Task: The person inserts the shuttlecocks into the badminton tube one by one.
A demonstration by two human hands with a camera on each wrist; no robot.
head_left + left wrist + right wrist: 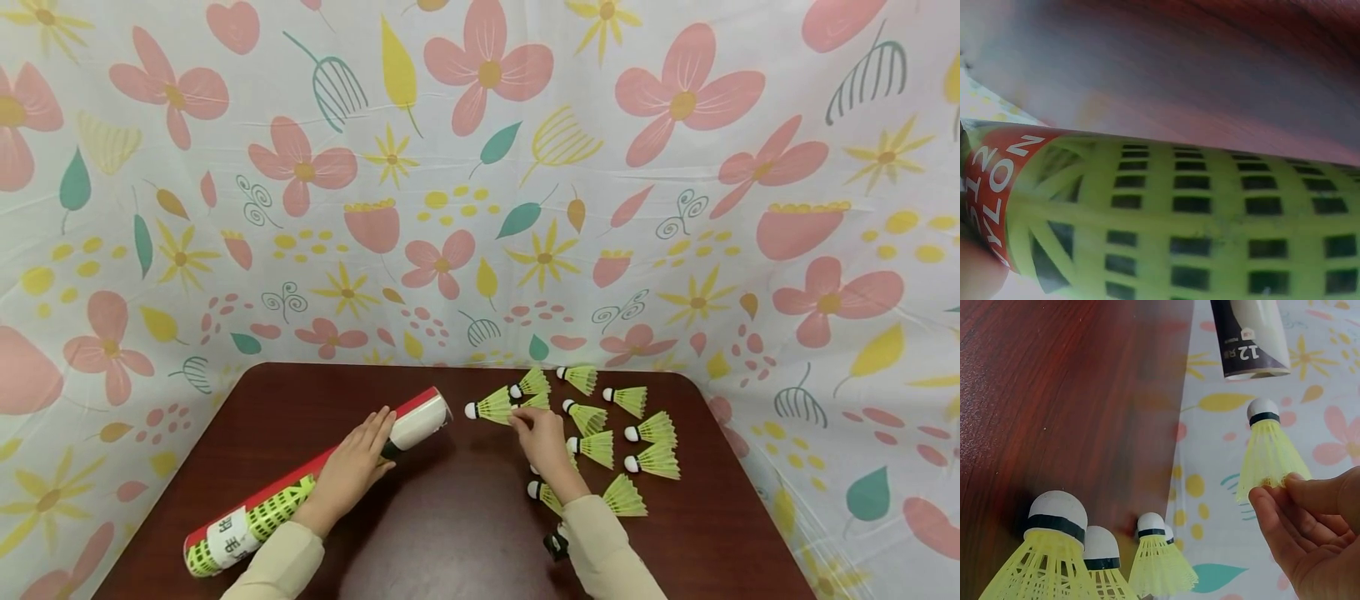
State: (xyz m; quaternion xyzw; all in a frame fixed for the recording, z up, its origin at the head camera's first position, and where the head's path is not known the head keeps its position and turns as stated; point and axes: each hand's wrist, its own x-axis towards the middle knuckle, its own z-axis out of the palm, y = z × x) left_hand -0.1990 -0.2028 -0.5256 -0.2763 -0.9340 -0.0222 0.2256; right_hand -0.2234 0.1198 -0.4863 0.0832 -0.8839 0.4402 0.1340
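Note:
My left hand (351, 471) grips the long shuttlecock tube (281, 510), which lies slanted with its far end tilted toward the middle of the table. Yellow-green net print and an orange band fill the left wrist view of the tube (1210, 219). My right hand (546, 448) pinches one yellow shuttlecock (491, 407) by the skirt edge between thumb and fingertips. In the right wrist view this shuttlecock (1272, 453) points its white cork at the tube's end (1257, 344), a short gap apart. How full the tube is, I cannot tell.
Several yellow shuttlecocks (652, 460) lie spread over the right part of the dark wooden table (442, 525), some partly behind my right hand. A small black object (557, 543) sits by my right sleeve. A flower-patterned cloth (487, 208) hangs behind the table.

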